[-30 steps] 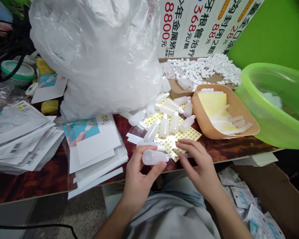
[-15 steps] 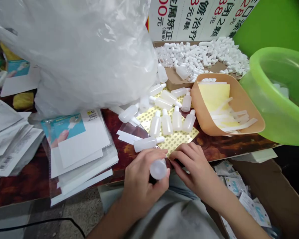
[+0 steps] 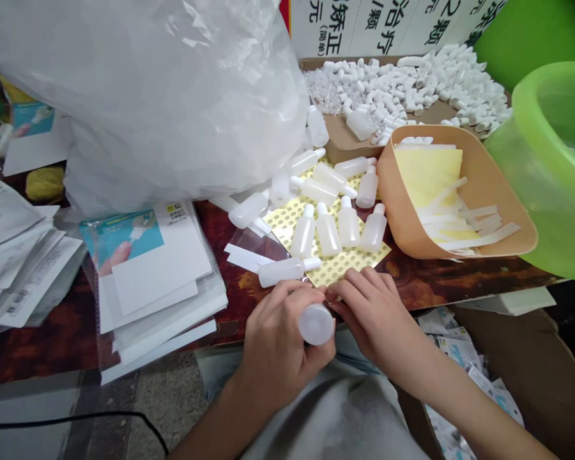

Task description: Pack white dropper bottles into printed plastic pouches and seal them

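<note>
My left hand is wrapped round a translucent white dropper bottle, its round base turned up toward me. Close against it, my right hand has its thumb and fingers pinched together at the table edge. What those fingertips hold, if anything, is hidden. Just beyond both hands lies a yellow sticker sheet with rows of small round marks. Several capped bottles rest on that sheet, and another bottle lies on its side just past my left fingers.
Packed sleeves with printed cards lie left, under a big plastic bag. An orange bin holds paper strips. Behind are a cardboard tray of white caps and a green basin. Below right, a carton contains packets.
The view has shifted a little, so the bin and basin appear farther right. The bottle in my left hand has tipped slightly, and my two hands are closer together.
</note>
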Motion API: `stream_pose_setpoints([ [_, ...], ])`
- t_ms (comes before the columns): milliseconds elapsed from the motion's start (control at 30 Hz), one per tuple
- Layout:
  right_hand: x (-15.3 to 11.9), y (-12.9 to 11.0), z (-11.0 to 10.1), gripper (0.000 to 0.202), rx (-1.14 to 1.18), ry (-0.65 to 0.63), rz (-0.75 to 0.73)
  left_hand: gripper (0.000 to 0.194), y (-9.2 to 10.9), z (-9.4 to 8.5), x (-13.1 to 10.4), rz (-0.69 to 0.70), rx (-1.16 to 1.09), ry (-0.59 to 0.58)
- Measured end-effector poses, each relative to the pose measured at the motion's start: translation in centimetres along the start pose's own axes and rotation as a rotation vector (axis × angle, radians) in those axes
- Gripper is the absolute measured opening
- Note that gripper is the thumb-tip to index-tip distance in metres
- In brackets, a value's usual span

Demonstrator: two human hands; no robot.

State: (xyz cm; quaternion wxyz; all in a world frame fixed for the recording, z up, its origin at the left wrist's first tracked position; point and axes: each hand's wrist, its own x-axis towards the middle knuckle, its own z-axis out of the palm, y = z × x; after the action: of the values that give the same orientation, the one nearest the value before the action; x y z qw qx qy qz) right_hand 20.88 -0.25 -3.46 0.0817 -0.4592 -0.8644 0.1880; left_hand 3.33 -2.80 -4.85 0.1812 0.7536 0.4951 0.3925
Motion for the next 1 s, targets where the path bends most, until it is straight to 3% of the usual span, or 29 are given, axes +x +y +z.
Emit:
stream_pose_setpoints([
  [300,-0.7,-0.2,0.2,0.015,0.165,0.053,0.014,0.033,-0.4,0.7,-0.2,-0.023,0.001,0.096],
  [467,-1.1,0.0,0.4,0.022,0.06,0.148,-0.062,0.034,-0.4,0.9,-0.2,-0.031,0.008,0.13],
  [633,-0.7,0.1,0.4,0.019,0.034,0.115,-0.034,0.035,-0.4,1.2,-0.1,-0.03,0.034,0.163],
  [733,-0.5,-0.3,0.1,0.015,0.253,0.174,0.032,0.036,-0.4,1.2,-0.2,-0.028,0.042,0.165],
  [833,-0.4,-1.2,-1.3,0.013,0.768,0.252,0.117,0.037,-0.4,1.0,-0.3,-0.016,0.05,0.15],
  [900,-0.3,-2.1,-2.6,0.012,1.003,0.208,0.144,0.037,-0.5,0.8,-0.4,0.011,0.054,0.123],
  [1000,0.1,-3.2,-4.2,0.012,1.007,0.1,0.115,0.036,-0.5,0.4,-0.3,0.06,0.065,0.065],
])
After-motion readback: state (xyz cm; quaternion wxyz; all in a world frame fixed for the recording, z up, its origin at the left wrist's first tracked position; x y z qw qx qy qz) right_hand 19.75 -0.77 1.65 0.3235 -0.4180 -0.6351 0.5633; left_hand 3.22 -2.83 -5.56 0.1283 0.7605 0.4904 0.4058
